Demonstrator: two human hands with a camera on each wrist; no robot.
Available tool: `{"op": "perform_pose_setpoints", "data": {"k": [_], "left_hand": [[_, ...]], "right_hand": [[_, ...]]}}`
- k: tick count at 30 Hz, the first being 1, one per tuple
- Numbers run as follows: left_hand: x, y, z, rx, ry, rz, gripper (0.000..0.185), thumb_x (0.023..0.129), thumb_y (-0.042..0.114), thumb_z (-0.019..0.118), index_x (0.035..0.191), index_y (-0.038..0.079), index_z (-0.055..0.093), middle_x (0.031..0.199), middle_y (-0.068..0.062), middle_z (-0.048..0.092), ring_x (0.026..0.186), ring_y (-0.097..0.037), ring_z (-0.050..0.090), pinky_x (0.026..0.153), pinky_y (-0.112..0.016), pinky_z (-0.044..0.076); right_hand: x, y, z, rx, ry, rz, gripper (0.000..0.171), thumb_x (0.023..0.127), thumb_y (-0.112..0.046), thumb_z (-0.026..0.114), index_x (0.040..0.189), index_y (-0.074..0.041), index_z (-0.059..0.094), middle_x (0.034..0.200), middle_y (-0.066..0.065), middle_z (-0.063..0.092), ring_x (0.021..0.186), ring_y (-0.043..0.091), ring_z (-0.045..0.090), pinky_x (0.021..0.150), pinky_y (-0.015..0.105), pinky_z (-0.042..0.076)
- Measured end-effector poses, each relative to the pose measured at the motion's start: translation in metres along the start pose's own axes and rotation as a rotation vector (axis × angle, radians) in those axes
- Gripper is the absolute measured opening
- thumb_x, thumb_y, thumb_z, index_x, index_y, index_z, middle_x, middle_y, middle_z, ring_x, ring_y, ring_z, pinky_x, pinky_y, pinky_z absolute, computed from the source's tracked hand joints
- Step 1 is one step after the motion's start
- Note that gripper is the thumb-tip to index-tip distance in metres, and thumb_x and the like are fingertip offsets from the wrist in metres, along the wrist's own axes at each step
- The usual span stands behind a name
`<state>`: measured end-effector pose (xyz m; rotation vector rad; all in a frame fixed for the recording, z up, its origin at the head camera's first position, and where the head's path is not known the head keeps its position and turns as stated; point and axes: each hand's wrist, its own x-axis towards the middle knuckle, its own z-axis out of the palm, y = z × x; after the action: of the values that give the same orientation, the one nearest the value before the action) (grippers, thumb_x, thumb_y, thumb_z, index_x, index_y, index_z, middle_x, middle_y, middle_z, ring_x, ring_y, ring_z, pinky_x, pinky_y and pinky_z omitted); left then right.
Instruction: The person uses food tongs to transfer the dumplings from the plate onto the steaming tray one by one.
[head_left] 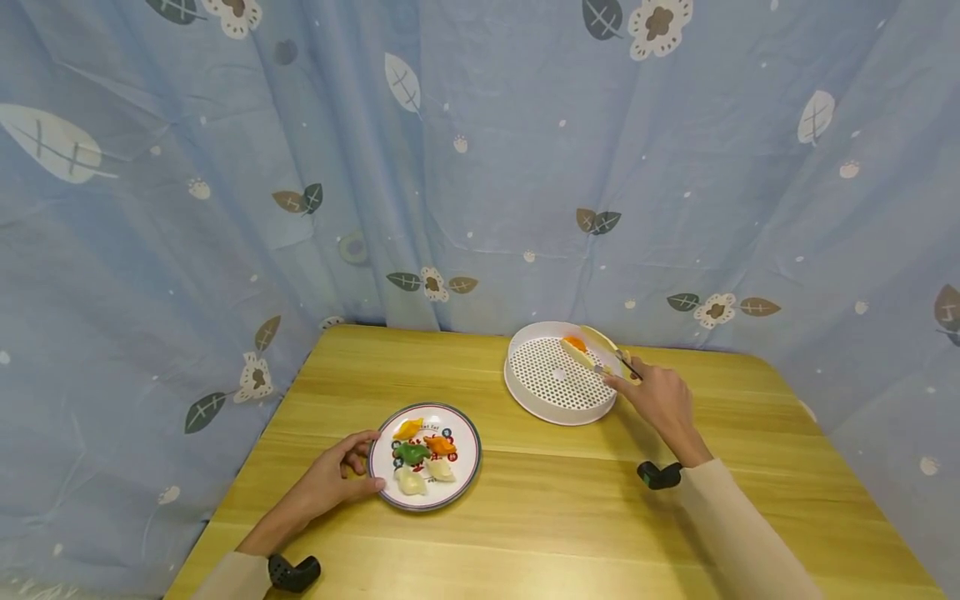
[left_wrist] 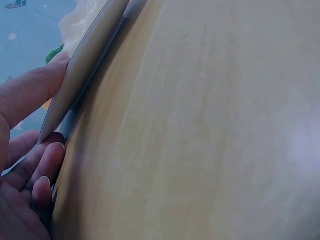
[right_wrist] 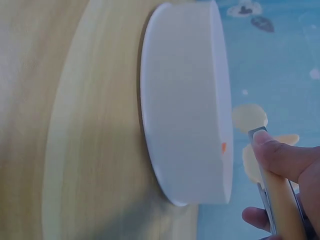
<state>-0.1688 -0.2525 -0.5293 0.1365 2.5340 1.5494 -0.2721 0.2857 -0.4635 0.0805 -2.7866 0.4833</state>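
On the left of the table, my left hand (head_left: 337, 472) holds a round white plate (head_left: 467, 454) by its rim. In the left wrist view the thumb (left_wrist: 37, 92) lies on the rim, with fingers curled at the underside. Several toy-like dumplings lie on the plate, among them a green dumpling (head_left: 412, 453), an orange dumpling (head_left: 441, 446) and a pale dumpling (head_left: 410, 481). At the right, my right hand (head_left: 660, 402) grips tongs (head_left: 576, 353) over a white perforated steamer basket (head_left: 551, 408). Another orange piece (head_left: 575, 342) shows between the tongs' arms; whether they pinch it is unclear.
The wooden table (head_left: 555, 517) carries both dishes, the basket near its far edge. A blue patterned curtain (head_left: 510, 167) hangs right behind the table and along its sides. Black wrist devices (head_left: 660, 476) sit at both wrists.
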Motion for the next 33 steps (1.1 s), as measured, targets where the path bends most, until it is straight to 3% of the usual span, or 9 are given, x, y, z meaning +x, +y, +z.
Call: {"op": "perform_pose_setpoints", "data": {"k": [5,16,20,23,27,33], "left_hand": [[0.001,0.001,0.0,0.03,0.016,0.015,0.08,0.078,0.028,0.093,0.146,0.014,0.054,0.117,-0.009,0.056,0.092,-0.023,0.05,0.073,-0.028,0.041],[-0.001,0.0,0.001,0.014,0.009,-0.01,0.083,0.076,0.029,0.094,0.147,0.013,0.054,0.116,-0.008,0.057,0.091,-0.023,0.049,0.072,-0.03,0.041],[-0.002,0.0,0.001,0.015,0.014,-0.023,0.083,0.077,0.03,0.093,0.148,0.014,0.053,0.117,-0.008,0.057,0.091,-0.023,0.05,0.072,-0.03,0.041],[-0.002,-0.001,0.0,0.023,0.019,-0.017,0.083,0.077,0.03,0.093,0.148,0.015,0.053,0.117,-0.008,0.057,0.091,-0.022,0.05,0.072,-0.03,0.041],[-0.002,0.0,0.0,0.028,0.022,0.007,0.081,0.077,0.028,0.093,0.147,0.013,0.054,0.117,-0.009,0.057,0.091,-0.022,0.05,0.072,-0.029,0.041],[-0.002,0.0,0.002,0.028,0.018,0.01,0.08,0.077,0.029,0.093,0.146,0.013,0.054,0.116,-0.008,0.057,0.091,-0.022,0.049,0.073,-0.029,0.041]], "right_hand": [[-0.009,-0.008,-0.005,0.012,-0.007,-0.015,0.08,0.086,-0.064,0.074,0.14,-0.006,0.064,0.112,0.028,0.07,0.07,0.031,0.059,0.052,0.038,0.04],[-0.031,-0.028,-0.006,0.082,-0.001,-0.079,0.078,0.083,-0.066,0.075,0.139,-0.012,0.066,0.103,0.022,0.074,0.061,0.022,0.051,0.051,0.035,0.036],[-0.038,-0.039,-0.006,0.097,0.009,-0.114,0.077,0.082,-0.068,0.075,0.137,-0.014,0.068,0.082,0.013,0.072,0.061,0.02,0.05,0.052,0.034,0.036],[-0.045,-0.047,-0.003,0.101,0.018,-0.162,0.074,0.082,-0.066,0.076,0.136,-0.015,0.069,0.063,0.001,0.06,0.056,0.017,0.046,0.05,0.033,0.035],[-0.055,-0.057,0.001,0.125,0.022,-0.213,0.07,0.08,-0.06,0.081,0.134,-0.018,0.071,0.054,-0.008,0.047,0.051,0.012,0.038,0.048,0.032,0.034],[-0.07,-0.072,0.005,0.146,0.018,-0.24,0.069,0.076,-0.058,0.084,0.131,-0.018,0.073,0.066,0.001,0.067,0.051,0.009,0.035,0.048,0.029,0.033]]}}
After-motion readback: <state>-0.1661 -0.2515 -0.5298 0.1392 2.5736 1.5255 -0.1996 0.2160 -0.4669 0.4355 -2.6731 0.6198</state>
